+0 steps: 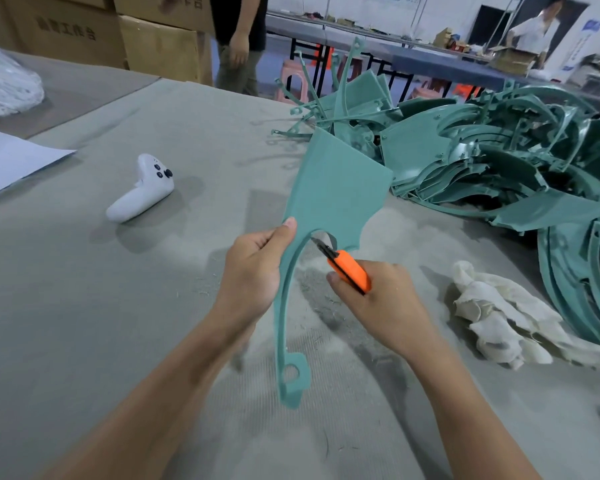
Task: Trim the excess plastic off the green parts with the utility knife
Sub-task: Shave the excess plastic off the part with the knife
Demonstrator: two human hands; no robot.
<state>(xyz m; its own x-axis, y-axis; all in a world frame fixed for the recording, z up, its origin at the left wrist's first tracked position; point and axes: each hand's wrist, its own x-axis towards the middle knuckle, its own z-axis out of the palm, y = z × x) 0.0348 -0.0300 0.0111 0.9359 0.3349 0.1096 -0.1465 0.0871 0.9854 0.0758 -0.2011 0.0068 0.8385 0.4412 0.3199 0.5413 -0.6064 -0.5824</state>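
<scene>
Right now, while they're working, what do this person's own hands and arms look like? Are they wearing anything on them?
Nothing worn that shows. The left hand and right hand are bare, with no gloves, and no rings on the parts in view. Both forearms are bare too: no sleeves, watch or bracelet down to the picture's lower edge.

teal-green part (336, 188), orange-and-black utility knife (347, 270), white controller (142, 192).
</scene>
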